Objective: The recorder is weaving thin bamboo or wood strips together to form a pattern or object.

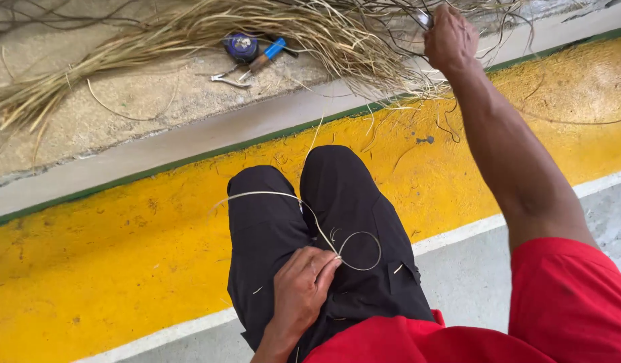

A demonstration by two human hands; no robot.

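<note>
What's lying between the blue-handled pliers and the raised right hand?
In the head view, the pile of dry straw fibres spreads between the pliers and the right hand, across the concrete ledge.

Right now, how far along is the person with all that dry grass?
Early, it looks. Done: one pale strand is pulled out and curls in a loop over the black trousers. In hand: the left hand pinches that strand, and the right hand reaches into the big pile of dry fibres. Left: nearly the whole pile lies loose; the pliers and tape measure sit untouched.
</note>
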